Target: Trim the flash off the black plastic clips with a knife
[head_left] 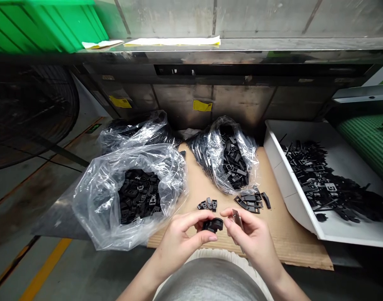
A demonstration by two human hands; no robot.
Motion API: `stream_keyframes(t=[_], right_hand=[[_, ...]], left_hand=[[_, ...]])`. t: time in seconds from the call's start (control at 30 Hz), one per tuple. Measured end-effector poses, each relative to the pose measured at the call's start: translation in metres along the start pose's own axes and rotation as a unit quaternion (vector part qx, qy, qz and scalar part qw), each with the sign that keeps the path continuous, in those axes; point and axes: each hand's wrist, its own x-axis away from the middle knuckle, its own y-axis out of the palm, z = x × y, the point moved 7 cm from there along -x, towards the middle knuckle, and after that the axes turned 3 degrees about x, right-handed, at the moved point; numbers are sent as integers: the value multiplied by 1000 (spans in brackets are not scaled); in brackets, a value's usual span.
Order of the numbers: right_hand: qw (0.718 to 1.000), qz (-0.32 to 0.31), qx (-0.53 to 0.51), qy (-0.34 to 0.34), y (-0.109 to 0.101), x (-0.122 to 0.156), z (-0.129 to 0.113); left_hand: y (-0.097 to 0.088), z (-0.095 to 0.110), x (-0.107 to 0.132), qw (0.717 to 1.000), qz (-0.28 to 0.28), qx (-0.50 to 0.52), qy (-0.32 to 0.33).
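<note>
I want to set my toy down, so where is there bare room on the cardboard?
Bare cardboard shows right of the right hand, beside the white tray. A narrow strip runs between the big plastic bag and the loose black pieces. It is crowded at the back, by the other bag, and around the left hand.

Two hands [216, 238] are counted, with one black plastic part [213, 225] held in the left and one flat piece [237, 218] in the right. Just beyond the hands, two small piles of black parts [207, 205] are seen; further beyond, three clear plastic bags [97, 209]. One white tray [292, 179] is placed to the right, and one green crate [44, 25] far beyond to the left.
</note>
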Motion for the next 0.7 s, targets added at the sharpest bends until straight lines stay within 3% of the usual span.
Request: stream_keyframes(t=[0.5,0.7], right_hand=[[992,17,105,-70,-3,4,-13],[994,27,88,-51,-6,5,-12]], left_hand=[[2,5,1,1000,-2,-31,2],[1,1,3,1000,-1,-26,-7]])
